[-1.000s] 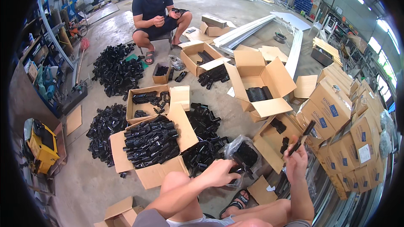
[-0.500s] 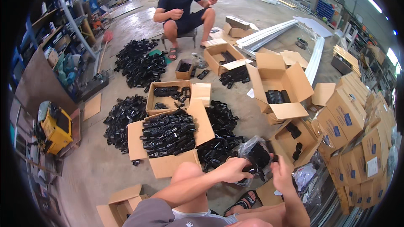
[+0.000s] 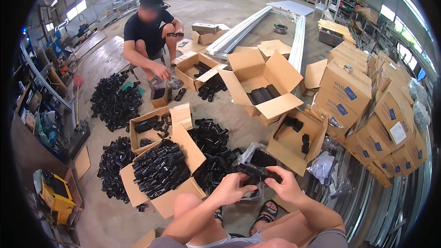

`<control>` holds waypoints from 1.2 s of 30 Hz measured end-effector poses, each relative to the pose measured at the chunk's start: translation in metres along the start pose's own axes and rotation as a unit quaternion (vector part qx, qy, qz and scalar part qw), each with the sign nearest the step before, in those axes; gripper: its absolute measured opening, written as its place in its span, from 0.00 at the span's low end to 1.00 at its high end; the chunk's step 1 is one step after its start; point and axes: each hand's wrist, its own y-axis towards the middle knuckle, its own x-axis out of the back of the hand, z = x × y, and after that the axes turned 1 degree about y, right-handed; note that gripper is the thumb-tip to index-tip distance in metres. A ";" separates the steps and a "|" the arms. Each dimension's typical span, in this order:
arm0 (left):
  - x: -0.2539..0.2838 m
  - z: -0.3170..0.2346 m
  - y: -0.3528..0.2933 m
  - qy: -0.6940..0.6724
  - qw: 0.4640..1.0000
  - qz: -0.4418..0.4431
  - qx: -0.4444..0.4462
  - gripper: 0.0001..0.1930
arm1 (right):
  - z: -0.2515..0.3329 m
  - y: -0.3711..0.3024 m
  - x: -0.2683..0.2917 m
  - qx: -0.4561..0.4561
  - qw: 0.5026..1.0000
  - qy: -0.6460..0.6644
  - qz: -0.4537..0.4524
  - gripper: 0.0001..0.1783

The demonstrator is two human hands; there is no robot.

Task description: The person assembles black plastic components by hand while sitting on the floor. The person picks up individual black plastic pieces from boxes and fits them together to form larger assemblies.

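Between my hands is a black plastic part (image 3: 252,171), long and narrow. My left hand (image 3: 234,187) is closed around its left end. The fingers of my right hand (image 3: 285,184) pinch its right end. Just beyond the part is a clear plastic bag (image 3: 243,156) with small black pieces (image 3: 263,158) in it. To the left, an open cardboard box (image 3: 198,157) is heaped with black parts (image 3: 161,166). Loose black parts (image 3: 209,140) lie piled beside that box.
Across the floor a seated co-worker (image 3: 144,32) holds a black part and reaches to a small box (image 3: 159,101). Open cartons (image 3: 287,158) stand to the right, near stacked closed cartons (image 3: 344,87). Metal profiles (image 3: 367,202) lie at the lower right. A yellow machine (image 3: 57,190) stands left.
My hands have come together on the black part, the right one moving left. My view has swung right. The co-worker has leaned forward and lowered one hand to the small box.
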 end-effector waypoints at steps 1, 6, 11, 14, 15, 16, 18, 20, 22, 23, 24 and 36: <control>-0.001 0.001 0.000 -0.022 1.000 -0.010 -0.011 0.19 | 0.001 0.001 0.001 0.017 1.000 -0.022 0.015 0.20; -0.005 0.005 -0.004 -0.044 0.999 -0.020 -0.018 0.16 | 0.007 -0.002 -0.003 0.050 0.996 -0.071 0.020 0.21; -0.005 0.000 0.007 -0.217 0.976 0.021 -0.001 0.17 | 0.008 0.009 0.001 0.085 0.995 -0.047 -0.002 0.22; -0.010 -0.006 0.001 -0.276 0.959 0.029 -0.054 0.23 | 0.017 0.003 0.005 0.085 0.996 -0.025 0.009 0.23; -0.013 -0.008 0.000 -0.299 0.953 0.026 -0.049 0.23 | 0.018 0.000 0.006 0.093 0.995 -0.031 0.010 0.23; -0.017 -0.009 -0.001 -0.322 0.945 0.022 -0.044 0.22 | 0.016 -0.004 0.006 0.087 0.996 -0.032 0.006 0.24; -0.019 -0.011 0.002 -0.337 0.940 0.006 -0.056 0.21 | 0.015 -0.006 0.006 0.088 0.996 -0.033 -0.003 0.26; -0.023 -0.005 0.004 -0.307 0.949 -0.022 -0.065 0.20 | 0.013 -0.007 0.003 0.084 0.996 -0.028 -0.014 0.28; -0.027 -0.001 0.006 -0.285 0.956 -0.057 -0.050 0.18 | 0.013 -0.007 0.001 0.069 0.997 -0.025 -0.018 0.29; -0.027 -0.001 0.006 -0.293 0.953 -0.061 -0.050 0.19 | 0.014 -0.007 0.001 0.056 0.998 -0.023 -0.017 0.30; -0.028 -0.001 0.007 -0.301 0.950 -0.065 -0.050 0.19 | 0.014 -0.007 0.001 0.043 0.999 -0.021 -0.014 0.30; -0.029 0.005 0.011 -0.440 0.893 -0.087 -0.022 0.20 | 0.016 -0.004 -0.001 0.017 0.998 0.051 -0.031 0.24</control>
